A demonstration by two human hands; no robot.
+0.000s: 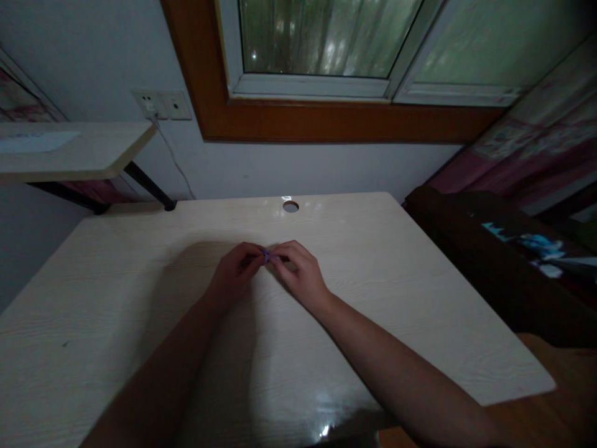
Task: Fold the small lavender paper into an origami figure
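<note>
Your left hand and right hand meet fingertip to fingertip, both pinched shut on a small purple piece between them, just above the middle of the pale wooden desk, near its cable hole.

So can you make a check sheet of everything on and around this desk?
Surface: pale wood desk, round hole at the back edge.
Job's things: small purple piece, pinched between both hands.
Clutter: nothing seen.
Grips: left hand and right hand, fingertips meeting on the piece.
Cables: white cable hanging from wall socket.
Surroundings: window, side shelf, dark furniture at right.
</note>
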